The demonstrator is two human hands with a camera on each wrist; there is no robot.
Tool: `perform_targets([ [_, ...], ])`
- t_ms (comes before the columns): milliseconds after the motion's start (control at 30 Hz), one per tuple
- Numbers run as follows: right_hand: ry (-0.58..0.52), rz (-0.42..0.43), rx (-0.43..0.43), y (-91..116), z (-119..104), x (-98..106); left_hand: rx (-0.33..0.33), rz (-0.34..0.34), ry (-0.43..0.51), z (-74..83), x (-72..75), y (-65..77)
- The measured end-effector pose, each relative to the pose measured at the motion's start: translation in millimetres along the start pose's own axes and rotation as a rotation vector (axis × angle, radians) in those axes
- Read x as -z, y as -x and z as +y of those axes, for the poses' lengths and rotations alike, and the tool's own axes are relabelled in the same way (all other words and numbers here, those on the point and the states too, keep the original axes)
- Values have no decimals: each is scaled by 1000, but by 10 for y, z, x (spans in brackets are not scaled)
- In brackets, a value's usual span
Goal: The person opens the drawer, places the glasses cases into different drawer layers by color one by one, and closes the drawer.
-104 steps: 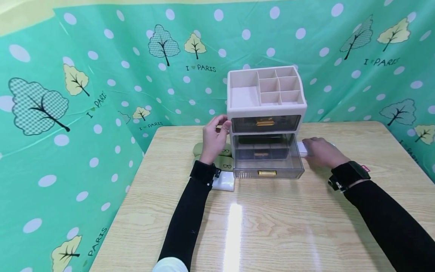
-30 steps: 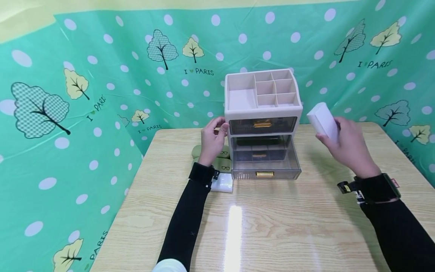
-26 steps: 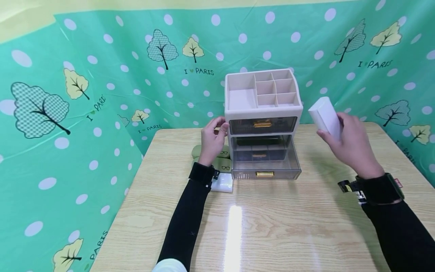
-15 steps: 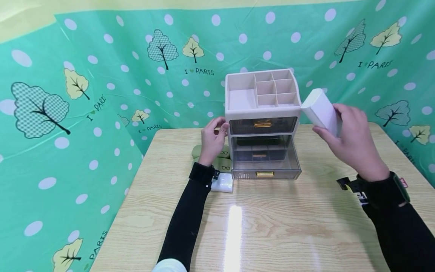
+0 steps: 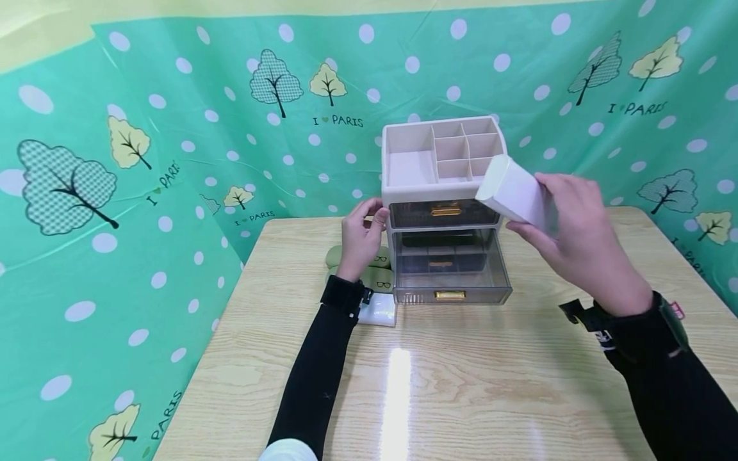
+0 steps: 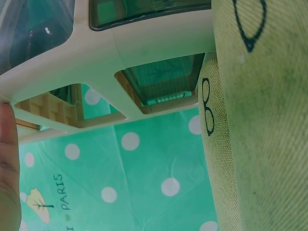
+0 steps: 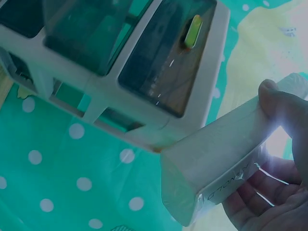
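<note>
My right hand [image 5: 576,237] grips a white box [image 5: 513,192] with dark lettering on one side, thumb on one face and fingers on the other. The box is raised and tilted, its end overlapping the right front of the drawer organizer [image 5: 441,191] in the head view. That organizer is off-white with smoky clear drawers; its lower drawer [image 5: 455,278] is pulled out and a dark item [image 5: 441,239] shows at the back. My left hand [image 5: 363,237] rests against the organizer's left side, fingers bent loosely; in the left wrist view one digit [image 6: 8,159] touches its edge.
Two green glasses cases [image 5: 375,279] lie beside the organizer under my left hand. A white packet [image 5: 378,310] lies in front of them. The upper drawer [image 5: 446,212] is closed. A green dotted cloth [image 5: 323,57] hangs behind the wooden table [image 5: 461,384].
My right hand has picked up the white box from the table right of the organizer, raised it and carried it left toward the organizer's front. The left hand stays at the organizer's side.
</note>
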State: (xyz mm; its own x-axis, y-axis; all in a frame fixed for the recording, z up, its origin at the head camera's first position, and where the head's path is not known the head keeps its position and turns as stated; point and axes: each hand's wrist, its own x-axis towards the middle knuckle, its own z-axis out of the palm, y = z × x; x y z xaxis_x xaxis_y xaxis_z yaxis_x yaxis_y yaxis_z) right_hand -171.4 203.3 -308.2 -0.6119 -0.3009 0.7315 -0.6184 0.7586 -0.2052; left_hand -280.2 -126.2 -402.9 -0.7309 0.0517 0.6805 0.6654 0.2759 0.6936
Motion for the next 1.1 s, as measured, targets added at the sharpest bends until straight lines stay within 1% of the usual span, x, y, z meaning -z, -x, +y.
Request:
perform_targets([
  [233, 1, -14, 92, -71, -159, -105, 9, 6, 1, 2, 9, 3],
  [467, -49, -15, 207, -111, -298, -231, 14, 15, -4, -24, -7, 11],
  [600, -59, -37, 244, -101, -371, -310, 16, 12, -6, -17, -7, 8],
  [833, -70, -130, 257, -56, -436, -438, 9, 4, 12, -5, 1, 0],
  [1100, -55, -238, 245, 11, -405, -602, 10, 8, -2, -10, -6, -4],
])
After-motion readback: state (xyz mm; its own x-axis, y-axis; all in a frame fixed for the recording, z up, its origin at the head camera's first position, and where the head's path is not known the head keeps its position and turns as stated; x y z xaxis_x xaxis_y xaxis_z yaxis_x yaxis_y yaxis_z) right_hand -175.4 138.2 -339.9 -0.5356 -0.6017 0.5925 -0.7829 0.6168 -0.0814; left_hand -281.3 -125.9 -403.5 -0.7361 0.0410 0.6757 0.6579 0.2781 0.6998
